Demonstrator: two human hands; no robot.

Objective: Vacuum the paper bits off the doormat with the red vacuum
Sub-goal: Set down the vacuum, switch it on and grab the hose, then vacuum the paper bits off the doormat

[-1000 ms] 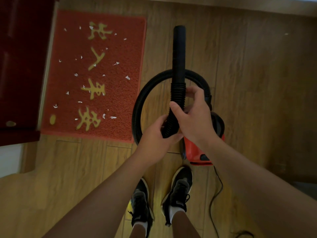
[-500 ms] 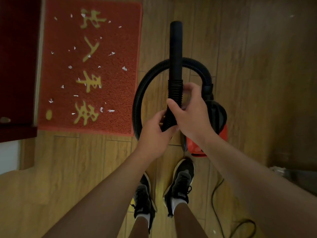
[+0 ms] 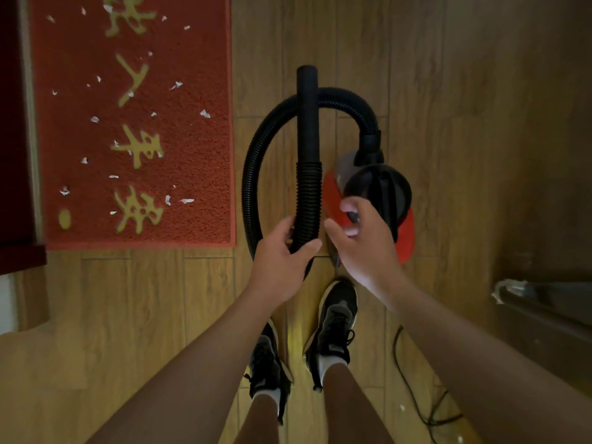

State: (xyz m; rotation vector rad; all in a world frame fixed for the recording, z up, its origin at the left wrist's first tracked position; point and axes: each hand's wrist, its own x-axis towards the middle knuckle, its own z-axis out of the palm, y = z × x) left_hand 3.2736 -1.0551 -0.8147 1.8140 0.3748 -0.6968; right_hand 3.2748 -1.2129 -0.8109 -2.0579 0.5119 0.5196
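A red doormat point(image 3: 192, 155) with gold characters lies on the wood floor at upper left, strewn with several white paper bits point(image 3: 205, 114). The red and black vacuum point(image 3: 405, 232) sits on the floor to the mat's right. Its black hose point(image 3: 253, 161) loops round to a straight nozzle tube point(image 3: 307, 116) that points away from me. My left hand point(image 3: 282, 261) grips the ribbed lower end of that tube. My right hand point(image 3: 365, 245) hovers off the tube over the vacuum body, fingers loosely spread and blurred, holding nothing.
A dark red door or cabinet point(image 3: 12, 123) borders the mat on the left. My two black shoes point(image 3: 333, 318) stand just below the vacuum. The black power cord point(image 3: 413, 398) trails over the floor at lower right. A dark furniture edge point(image 3: 544, 312) juts in at right.
My right hand has let go of the tube and moved right, over the vacuum body. The left hand keeps its grip. The view has shifted nearer, so the mat sits higher in frame.
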